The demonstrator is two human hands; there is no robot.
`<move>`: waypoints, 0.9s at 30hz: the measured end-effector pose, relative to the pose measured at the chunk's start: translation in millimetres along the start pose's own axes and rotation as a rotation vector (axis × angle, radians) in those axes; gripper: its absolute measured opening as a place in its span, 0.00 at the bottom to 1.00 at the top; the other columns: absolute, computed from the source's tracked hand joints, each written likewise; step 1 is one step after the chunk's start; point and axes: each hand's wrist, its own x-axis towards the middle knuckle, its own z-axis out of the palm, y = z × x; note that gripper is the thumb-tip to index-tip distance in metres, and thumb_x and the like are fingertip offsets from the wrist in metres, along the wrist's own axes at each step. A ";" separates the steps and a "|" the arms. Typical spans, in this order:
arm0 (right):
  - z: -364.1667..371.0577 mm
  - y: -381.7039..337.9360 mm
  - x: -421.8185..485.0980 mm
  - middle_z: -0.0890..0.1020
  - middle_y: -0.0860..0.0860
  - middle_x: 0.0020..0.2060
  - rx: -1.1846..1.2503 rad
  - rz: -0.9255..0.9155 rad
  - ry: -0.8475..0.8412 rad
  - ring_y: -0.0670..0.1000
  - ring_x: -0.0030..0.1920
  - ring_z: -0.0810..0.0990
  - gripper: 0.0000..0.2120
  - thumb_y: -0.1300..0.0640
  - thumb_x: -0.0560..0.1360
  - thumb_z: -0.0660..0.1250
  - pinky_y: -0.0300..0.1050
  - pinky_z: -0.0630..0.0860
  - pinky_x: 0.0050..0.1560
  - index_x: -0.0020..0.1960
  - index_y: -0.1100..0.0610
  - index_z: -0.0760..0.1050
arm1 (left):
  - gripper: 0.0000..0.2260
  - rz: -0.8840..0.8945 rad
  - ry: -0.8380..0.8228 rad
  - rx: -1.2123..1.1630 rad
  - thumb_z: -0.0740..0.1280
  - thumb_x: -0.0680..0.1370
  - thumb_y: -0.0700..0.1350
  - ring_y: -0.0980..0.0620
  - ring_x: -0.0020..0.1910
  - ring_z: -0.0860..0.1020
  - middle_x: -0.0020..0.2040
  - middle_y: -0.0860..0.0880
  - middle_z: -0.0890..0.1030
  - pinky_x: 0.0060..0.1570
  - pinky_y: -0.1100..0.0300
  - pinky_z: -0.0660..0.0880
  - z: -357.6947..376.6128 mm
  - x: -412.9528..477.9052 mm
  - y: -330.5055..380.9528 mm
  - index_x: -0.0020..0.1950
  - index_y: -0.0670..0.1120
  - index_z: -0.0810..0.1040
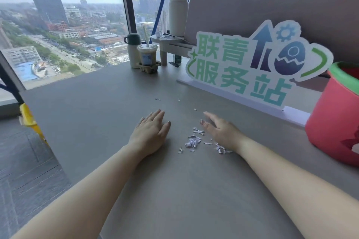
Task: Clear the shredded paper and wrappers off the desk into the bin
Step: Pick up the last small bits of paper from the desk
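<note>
A small heap of pale purple and white shredded paper [193, 141] lies on the grey desk [97, 122], between my two hands. Several stray bits lie farther out, such as one scrap [157, 99] toward the back. My left hand [151, 132] rests flat on the desk, palm down, just left of the heap, holding nothing. My right hand [219, 129] lies with fingers spread just right of the heap, its edge touching some shreds. A red bin with a green rim [334, 114] stands on the desk at the far right.
A cut-out sign with green characters [252, 68] stands on a white base behind my right hand. At the back stand a flask [133, 52], an iced drink cup in a cardboard holder [148, 56] and a tall white bottle [177, 11]. The desk's left edge drops to the floor.
</note>
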 end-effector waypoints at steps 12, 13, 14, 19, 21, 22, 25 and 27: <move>11.7 -0.6 112.5 0.59 0.50 0.75 -0.068 -0.098 -0.062 0.46 0.75 0.55 0.24 0.49 0.80 0.54 0.38 0.49 0.72 0.74 0.54 0.57 | 0.28 -0.108 -0.015 0.050 0.50 0.80 0.57 0.54 0.77 0.48 0.78 0.51 0.50 0.76 0.56 0.44 -4.5 89.7 -25.0 0.76 0.48 0.49; 13.7 -1.1 121.0 0.59 0.49 0.75 -0.083 -0.117 -0.069 0.46 0.76 0.54 0.24 0.49 0.80 0.54 0.39 0.48 0.73 0.74 0.54 0.57 | 0.28 -0.102 -0.016 0.052 0.50 0.80 0.57 0.54 0.77 0.48 0.78 0.51 0.50 0.75 0.56 0.44 -4.1 96.3 -25.5 0.76 0.48 0.49; 15.9 -1.4 129.2 0.59 0.49 0.75 -0.096 -0.137 -0.075 0.46 0.76 0.54 0.24 0.49 0.80 0.53 0.39 0.48 0.73 0.74 0.53 0.57 | 0.28 -0.096 -0.018 0.053 0.50 0.80 0.57 0.54 0.77 0.48 0.78 0.51 0.50 0.75 0.56 0.44 -3.5 102.6 -26.5 0.76 0.48 0.49; 22.8 -2.2 154.3 0.60 0.47 0.75 -0.133 -0.235 -0.137 0.45 0.75 0.54 0.21 0.52 0.81 0.52 0.38 0.46 0.73 0.73 0.52 0.61 | 0.25 -0.033 -0.035 0.067 0.51 0.80 0.53 0.55 0.77 0.50 0.78 0.52 0.54 0.74 0.58 0.45 -1.4 117.4 -31.0 0.76 0.48 0.54; 22.0 -1.7 155.2 0.64 0.47 0.73 -0.095 -0.250 -0.137 0.44 0.75 0.55 0.19 0.53 0.81 0.53 0.39 0.47 0.73 0.71 0.52 0.65 | 0.22 0.002 -0.041 0.062 0.51 0.80 0.51 0.56 0.76 0.51 0.77 0.53 0.56 0.74 0.58 0.47 -3.0 115.6 -29.5 0.74 0.49 0.58; 21.2 -1.2 153.7 0.66 0.47 0.72 -0.063 -0.250 -0.130 0.44 0.75 0.57 0.18 0.53 0.81 0.53 0.39 0.49 0.74 0.70 0.53 0.67 | 0.21 0.016 -0.045 0.058 0.51 0.80 0.51 0.56 0.76 0.52 0.77 0.54 0.57 0.73 0.58 0.49 -4.3 113.7 -28.5 0.74 0.50 0.60; 17.7 0.1 143.8 0.70 0.47 0.70 -0.030 -0.252 -0.116 0.44 0.73 0.61 0.17 0.55 0.80 0.55 0.38 0.52 0.73 0.67 0.53 0.71 | 0.21 0.059 -0.073 0.078 0.51 0.80 0.50 0.57 0.76 0.52 0.77 0.55 0.57 0.73 0.59 0.50 -7.0 106.5 -24.9 0.74 0.52 0.60; 15.4 0.3 133.5 0.71 0.47 0.69 -0.017 -0.255 -0.119 0.44 0.72 0.63 0.16 0.55 0.80 0.55 0.37 0.53 0.72 0.66 0.54 0.72 | 0.21 0.090 -0.098 0.085 0.51 0.81 0.50 0.57 0.76 0.52 0.77 0.55 0.56 0.73 0.61 0.49 -7.2 98.1 -21.1 0.74 0.51 0.59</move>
